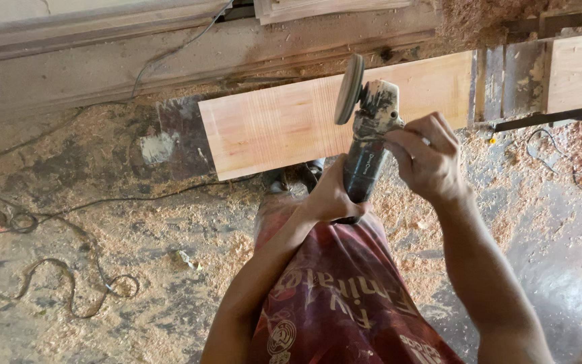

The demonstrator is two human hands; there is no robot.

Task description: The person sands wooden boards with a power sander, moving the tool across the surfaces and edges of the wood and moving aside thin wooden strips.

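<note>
Two hands, left (331, 197) and right (424, 158), gripping angle grinder (366, 141) (disc raised), above plank (284, 125)

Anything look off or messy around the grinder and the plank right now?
Sawdust covers the floor, and loose cables lie tangled across it at the left. The grinder, held by both hands, left and right, is lifted off the plank.
</note>
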